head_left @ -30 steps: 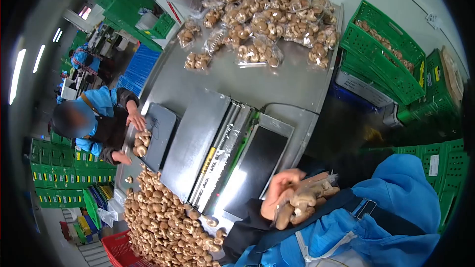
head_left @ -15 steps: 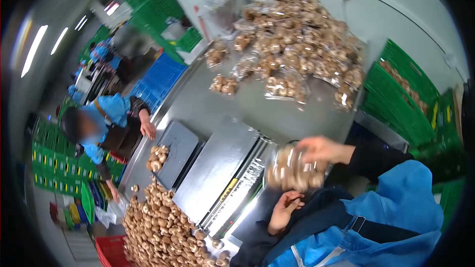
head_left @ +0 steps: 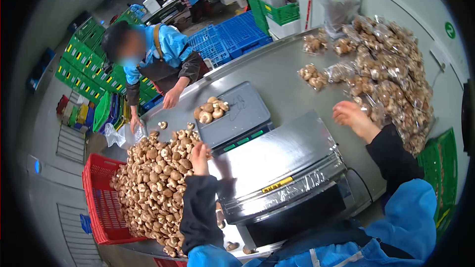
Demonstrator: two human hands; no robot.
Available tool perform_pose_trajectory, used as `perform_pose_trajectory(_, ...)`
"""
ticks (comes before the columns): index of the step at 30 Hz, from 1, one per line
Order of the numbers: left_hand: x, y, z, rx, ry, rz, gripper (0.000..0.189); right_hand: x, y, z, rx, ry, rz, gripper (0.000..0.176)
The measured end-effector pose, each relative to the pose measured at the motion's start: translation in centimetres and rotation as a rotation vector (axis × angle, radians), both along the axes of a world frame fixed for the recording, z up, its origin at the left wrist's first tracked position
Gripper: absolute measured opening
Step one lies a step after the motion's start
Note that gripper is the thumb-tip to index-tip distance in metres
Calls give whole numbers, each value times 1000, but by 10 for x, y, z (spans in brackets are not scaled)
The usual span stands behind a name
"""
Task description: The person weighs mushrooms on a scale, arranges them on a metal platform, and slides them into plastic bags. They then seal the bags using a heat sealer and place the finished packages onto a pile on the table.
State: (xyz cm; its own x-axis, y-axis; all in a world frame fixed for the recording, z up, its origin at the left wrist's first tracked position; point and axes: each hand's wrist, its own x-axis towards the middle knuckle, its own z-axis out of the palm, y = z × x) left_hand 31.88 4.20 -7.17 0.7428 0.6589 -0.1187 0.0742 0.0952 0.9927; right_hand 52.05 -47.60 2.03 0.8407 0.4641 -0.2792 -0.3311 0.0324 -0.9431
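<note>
My right hand (head_left: 352, 117) is open and holds nothing. It hovers over the steel table beside a heap of bagged shiitake mushrooms (head_left: 391, 69). My left hand (head_left: 200, 157) is in the air between the pile of loose mushrooms (head_left: 161, 183) and the film sealing machine (head_left: 277, 163); its fingers point up, with nothing visible in them. Just beyond that hand is a grey scale (head_left: 242, 113) with several mushrooms (head_left: 210, 110) on its plate.
Across the table (head_left: 292, 99), a co-worker (head_left: 163, 49) reaches toward the scale with one hand and has the other at a clear plastic bag (head_left: 118, 134). A red crate (head_left: 101, 202) stands at the left, green crates (head_left: 440, 168) at the right. A cable (head_left: 363, 183) runs beside the machine.
My right hand has let go of the bag of mushrooms and moved toward the heap. My left hand has gone forward to the loose pile. The view has turned left.
</note>
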Motion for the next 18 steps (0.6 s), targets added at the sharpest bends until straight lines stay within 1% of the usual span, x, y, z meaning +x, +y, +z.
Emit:
perform_pose_trajectory(2,27,41,-10,137,42,25,38,5,60,1,-58,-19,131,19)
perform_pose_trajectory(3,41,64,-19,125,68,3,42,11,89,-3,-66,-23,196,19)
perform_pose_trajectory(4,53,79,-21,183,147,-9,48,18,118,-8,-68,-39,240,20)
perform_pose_trajectory(5,68,98,-34,214,131,-9,52,26,147,-15,-72,-54,282,20)
perform_pose_trajectory(6,83,117,-50,243,117,-10,56,33,176,-20,-81,-102,329,21)
perform_pose_trajectory(7,96,122,-42,300,212,-33,60,40,206,-27,-90,-147,374,22)
perform_pose_trajectory(8,112,142,-63,376,244,-17,61,48,235,-38,-101,-209,381,26)
perform_pose_trajectory(9,122,146,-65,361,253,-18,60,54,263,-51,-112,-264,388,30)
perform_pose_trajectory(10,131,147,-66,346,264,-19,58,59,289,-60,-154,-334,370,38)
perform_pose_trajectory(11,140,152,-70,473,320,-62,56,65,314,-67,-194,-403,351,47)
perform_pose_trajectory(13,150,156,-73,731,431,-155,53,80,359,-84,-252,-438,334,63)
perform_pose_trajectory(14,150,152,-73,819,471,-119,52,84,377,-92,-249,-474,322,65)
perform_pose_trajectory(16,144,114,-41,1000,548,-48,49,91,404,-111,-242,-547,295,69)
perform_pose_trajectory(18,140,88,-33,1120,493,-4,46,94,413,-126,-288,-638,257,67)
